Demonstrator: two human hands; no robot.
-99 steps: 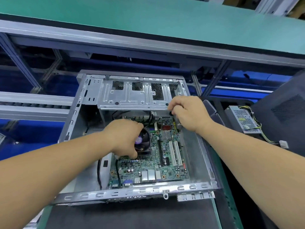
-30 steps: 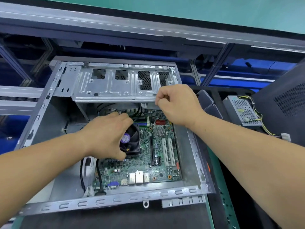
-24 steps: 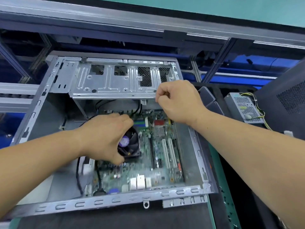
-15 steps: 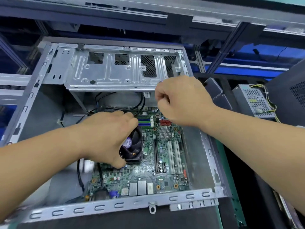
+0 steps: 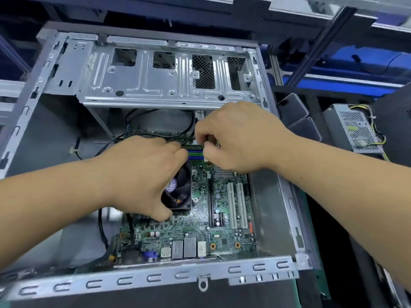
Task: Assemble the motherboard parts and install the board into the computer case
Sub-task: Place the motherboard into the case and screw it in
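Motherboard (image 5: 200, 221): green, flat in your grey case (image 5: 155, 278) | your left hand (image 5: 142, 174) curls around the black fan (image 5: 179, 192) | right hand (image 5: 235, 136): fingers pinched, contents unclear

The motherboard (image 5: 200, 225) is green, its fan (image 5: 180, 192) black with a purple label; memory slots (image 5: 195, 153) striped blue and green; the case (image 5: 155, 278) silver-grey.
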